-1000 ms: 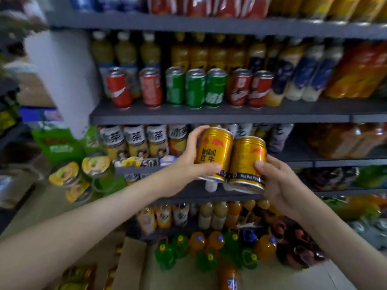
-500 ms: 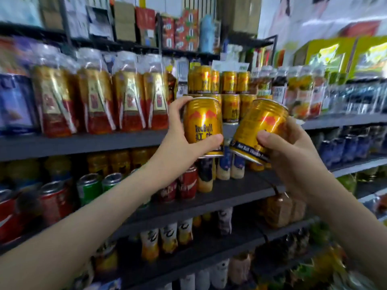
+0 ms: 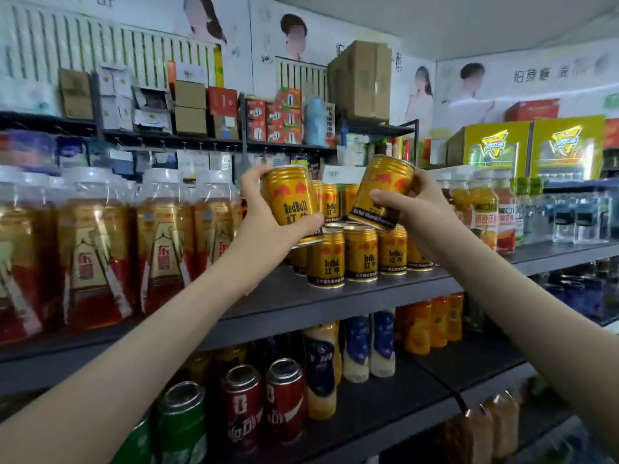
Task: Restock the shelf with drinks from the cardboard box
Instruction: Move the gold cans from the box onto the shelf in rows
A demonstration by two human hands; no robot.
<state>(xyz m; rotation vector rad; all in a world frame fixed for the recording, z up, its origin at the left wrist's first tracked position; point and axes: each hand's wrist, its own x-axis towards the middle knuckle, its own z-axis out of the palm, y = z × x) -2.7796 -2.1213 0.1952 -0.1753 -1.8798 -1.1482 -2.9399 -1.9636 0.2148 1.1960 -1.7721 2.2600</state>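
Note:
My left hand (image 3: 268, 226) grips a gold Red Bull can (image 3: 289, 199), nearly upright, in front of the stack. My right hand (image 3: 415, 209) grips a second gold can (image 3: 382, 190), tilted with its top leaning right. Both cans hover above a group of the same gold cans (image 3: 360, 252) standing on the dark grey shelf (image 3: 301, 303), with more stacked behind them. The cardboard box is out of view.
Tall amber bottles (image 3: 97, 249) fill the shelf to the left of the cans, orange drink bottles (image 3: 485, 212) to the right. Below stand red and green cans (image 3: 261, 403) and white bottles (image 3: 355, 346). Cartons sit on the top rack (image 3: 207, 139).
The view has swung up from the lower shelves to the shelf with gold cans. Both hands have raised their cans, which have moved apart, the right one tilting.

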